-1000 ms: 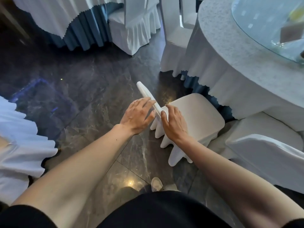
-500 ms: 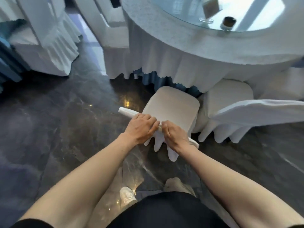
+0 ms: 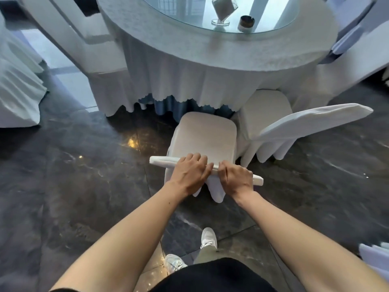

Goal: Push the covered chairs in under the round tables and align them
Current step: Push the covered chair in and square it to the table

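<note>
Dark marble floor point(image 3: 73, 186), glass turntable point(image 3: 181, 13), small cup point(image 3: 246, 22)

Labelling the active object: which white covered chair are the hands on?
The centre chair, seat facing the round table: left hand and right hand both grip its backrest top. The chair to its right stands untouched.

This is a banquet hall or hotel dining room dressed for an event. A large round surface point(image 3: 168, 45) is draped in a scalloped white cloth over a blue underskirt point(image 3: 166, 106). The glass turntable point(image 3: 189, 15) at its centre carries a clear card stand point(image 3: 223, 9) and a small dark cup point(image 3: 246, 22). The white-covered chair point(image 3: 206, 133) at the near edge and its neighbours wear matching skirted covers. The floor point(image 3: 73, 175) is polished dark marble.
</note>
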The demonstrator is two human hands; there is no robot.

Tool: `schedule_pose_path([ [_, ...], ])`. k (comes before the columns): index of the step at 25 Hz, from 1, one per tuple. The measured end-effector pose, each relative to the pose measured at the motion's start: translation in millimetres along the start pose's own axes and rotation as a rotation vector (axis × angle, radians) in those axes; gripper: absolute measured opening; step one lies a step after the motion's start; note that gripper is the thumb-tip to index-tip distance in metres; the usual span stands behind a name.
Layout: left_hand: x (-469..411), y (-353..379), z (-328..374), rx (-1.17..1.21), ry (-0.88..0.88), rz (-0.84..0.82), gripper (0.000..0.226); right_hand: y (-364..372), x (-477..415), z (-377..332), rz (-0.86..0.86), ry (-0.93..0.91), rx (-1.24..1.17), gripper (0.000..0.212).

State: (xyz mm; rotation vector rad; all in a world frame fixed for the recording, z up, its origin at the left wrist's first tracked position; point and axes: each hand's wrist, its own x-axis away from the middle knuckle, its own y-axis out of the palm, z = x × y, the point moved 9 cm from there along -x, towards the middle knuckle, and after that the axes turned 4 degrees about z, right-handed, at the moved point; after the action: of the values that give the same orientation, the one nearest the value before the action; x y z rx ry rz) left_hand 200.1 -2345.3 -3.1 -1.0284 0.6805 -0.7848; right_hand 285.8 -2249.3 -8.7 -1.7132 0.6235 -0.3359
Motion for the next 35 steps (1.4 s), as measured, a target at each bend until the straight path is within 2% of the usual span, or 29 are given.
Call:
schedule_pose_path([
  [7,-32.4,5.0,-27.2,-0.012,0.070,0.089,0.025,15.7,-23.2,6.5,0.131,0.015,0.055,0.046],
  [13,-77.5,-8.4,-94.1,-0.022,-0.029,0.131,0.033,21.0,-87.0,-34.9,0.220,-0.026,0.017,0.043],
  [19,-143.2,-25.5,-147.8,-0.073,-0.037,0.116,0.041,39.1,-165.8,-62.2,0.163,-0.020,-0.060,0.045],
  [26,-208.1,-39.6,-184.0,-0.048,0.000,0.143,0.038,46.2,-240.3,-79.6,0.135,-0.066,-0.104,0.046],
  [35,-276.9,-49.7,-241.7,-0.074,0.030,0.138,0.035,68.7,-318.4,-103.7,0.127,0.006,-0.092,0.048],
])
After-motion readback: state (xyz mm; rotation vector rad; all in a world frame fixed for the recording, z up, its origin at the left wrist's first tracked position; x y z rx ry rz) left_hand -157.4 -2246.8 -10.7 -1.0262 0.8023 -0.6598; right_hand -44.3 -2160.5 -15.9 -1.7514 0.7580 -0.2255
